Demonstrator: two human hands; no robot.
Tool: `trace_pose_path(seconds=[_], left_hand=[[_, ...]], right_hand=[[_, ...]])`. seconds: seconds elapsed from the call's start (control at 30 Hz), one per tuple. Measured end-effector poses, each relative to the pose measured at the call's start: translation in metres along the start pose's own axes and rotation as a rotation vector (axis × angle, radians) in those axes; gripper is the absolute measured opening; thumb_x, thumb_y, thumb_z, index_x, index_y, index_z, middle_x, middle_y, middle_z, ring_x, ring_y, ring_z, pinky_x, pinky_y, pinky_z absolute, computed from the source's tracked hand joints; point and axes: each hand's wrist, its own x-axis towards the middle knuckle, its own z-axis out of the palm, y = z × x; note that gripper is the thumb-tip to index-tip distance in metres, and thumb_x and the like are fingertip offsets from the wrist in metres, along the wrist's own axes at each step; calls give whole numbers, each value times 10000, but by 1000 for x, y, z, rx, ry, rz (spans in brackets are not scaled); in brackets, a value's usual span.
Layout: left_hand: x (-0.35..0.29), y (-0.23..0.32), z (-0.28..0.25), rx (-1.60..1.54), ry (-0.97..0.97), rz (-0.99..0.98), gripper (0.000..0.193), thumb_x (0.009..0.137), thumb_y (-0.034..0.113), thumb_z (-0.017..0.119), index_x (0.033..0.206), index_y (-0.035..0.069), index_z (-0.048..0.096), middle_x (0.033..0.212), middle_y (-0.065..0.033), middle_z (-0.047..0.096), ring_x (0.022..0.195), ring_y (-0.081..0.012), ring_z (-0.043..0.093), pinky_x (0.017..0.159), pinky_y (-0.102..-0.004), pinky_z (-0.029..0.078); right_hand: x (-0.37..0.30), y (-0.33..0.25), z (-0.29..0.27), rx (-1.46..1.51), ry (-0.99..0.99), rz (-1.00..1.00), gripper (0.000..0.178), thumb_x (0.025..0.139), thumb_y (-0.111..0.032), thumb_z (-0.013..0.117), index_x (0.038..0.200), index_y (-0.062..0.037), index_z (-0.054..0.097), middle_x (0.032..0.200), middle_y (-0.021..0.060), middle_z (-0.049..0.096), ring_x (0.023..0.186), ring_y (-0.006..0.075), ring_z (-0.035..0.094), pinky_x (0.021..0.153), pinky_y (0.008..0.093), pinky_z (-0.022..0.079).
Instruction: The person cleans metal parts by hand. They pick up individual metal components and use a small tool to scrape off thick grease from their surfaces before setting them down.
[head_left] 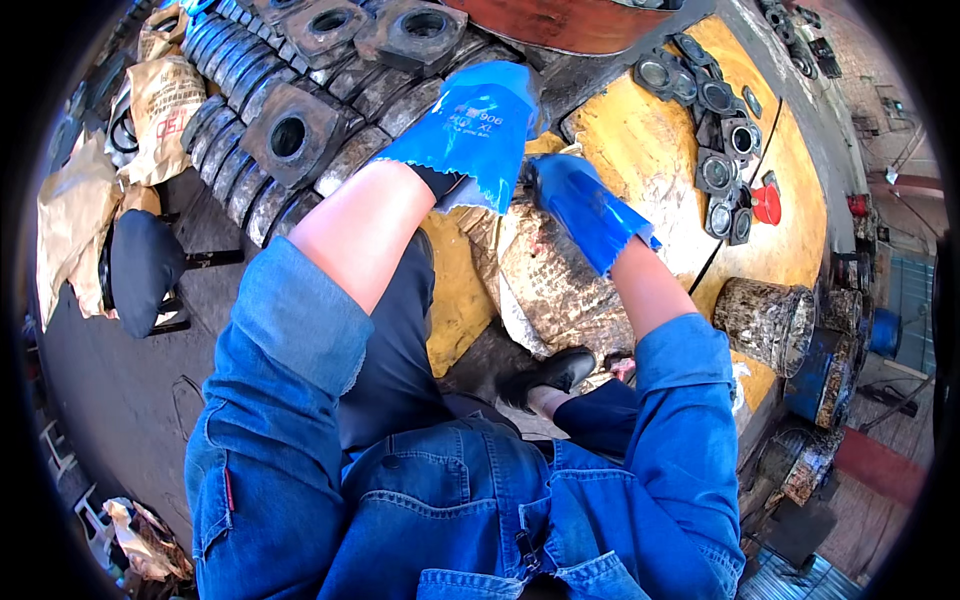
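My left hand (pixel 485 112), in a blue rubber glove, reaches forward over the near edge of the stacked dark metal parts (pixel 375 155). Its wide cuff hides the fingers, so any grip is out of sight. To its right and nearer to me is my right hand (pixel 575 200), gloved the same way and bent inward beside the left cuff. Its fingertips are dark and mostly hidden, and I cannot make out anything in them. Below both hands lies a crumpled, stained brown sack (pixel 560 270) on a yellow surface (pixel 640 125).
Square metal blocks with round holes (pixel 262 122) top the stacks at left. Brown paper sacks (pixel 165 115) and a dark padded stool (pixel 145 272) stand farther left. Several round dark fittings (pixel 715 95), a red cap (pixel 767 205) and a grimy bucket (pixel 762 320) are at right. A reddish tub (pixel 570 28) sits ahead.
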Motion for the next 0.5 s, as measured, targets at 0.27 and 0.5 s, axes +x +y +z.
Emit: trace_pose_path(seconds=[0.27, 0.5], left_hand=[[-5, -7, 3, 55, 54, 112, 376, 778, 375, 675, 1062, 128, 672, 1023, -155, 667, 923, -343, 634, 789, -425, 526], [12, -3, 8, 31, 13, -150, 366, 803, 350, 672, 1088, 120, 670, 1080, -160, 649, 977, -329, 624, 817, -408, 515]], right_hand=[[-3, 3, -7, 43, -80, 122, 241, 764, -184, 676, 1000, -136, 658, 964, 184, 656, 883, 344, 633, 752, 370, 512], [-12, -8, -43, -60, -39, 4, 225, 798, -232, 634, 1003, -146, 668, 969, 142, 666, 874, 343, 637, 739, 403, 522]])
